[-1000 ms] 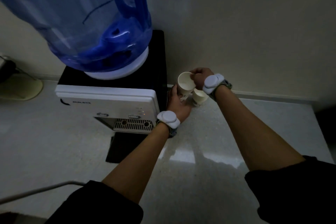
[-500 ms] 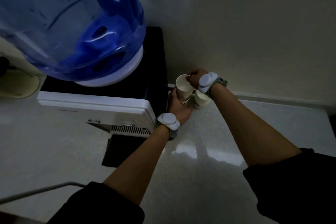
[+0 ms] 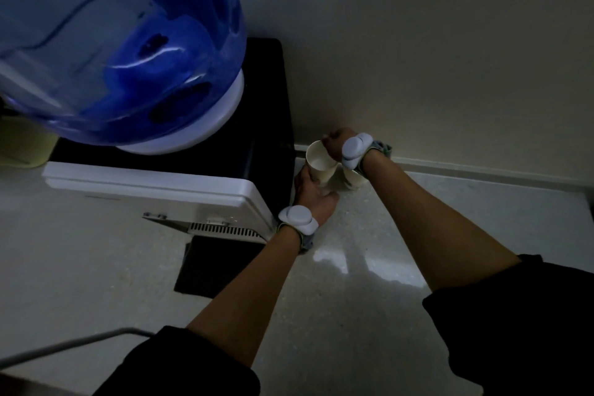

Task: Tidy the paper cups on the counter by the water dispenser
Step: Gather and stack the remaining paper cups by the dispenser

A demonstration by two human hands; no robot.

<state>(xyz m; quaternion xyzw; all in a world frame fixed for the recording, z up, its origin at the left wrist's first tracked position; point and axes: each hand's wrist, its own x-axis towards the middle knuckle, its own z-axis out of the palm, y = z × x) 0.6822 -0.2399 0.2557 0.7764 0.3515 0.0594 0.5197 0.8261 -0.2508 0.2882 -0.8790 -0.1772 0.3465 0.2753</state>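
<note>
1. White paper cup (image 3: 319,164): open mouth up, tilted a little, held off the counter just right of the dispenser's black side.
2. Left hand (image 3: 313,194): fingers curled round the cup's lower wall, gripping it. White wrist band (image 3: 297,219).
3. Right hand (image 3: 336,143): knuckles up, fingers closed on the cup's far rim.
4. Second white paper cup (image 3: 355,178): stands on the pale speckled stone counter (image 3: 353,299) under the right wrist, just beside item 1, near the wall.
5. White-fronted, black-bodied water dispenser (image 3: 160,183) w/ blue translucent bottle (image 3: 112,58) on top.
6. Vs 0.5 s ago: both hands keep the same hold, cups in the same arrangement. Item 1 sits slightly lower in the left hand. View has shifted, so the bottle fills more of the frame.
</note>
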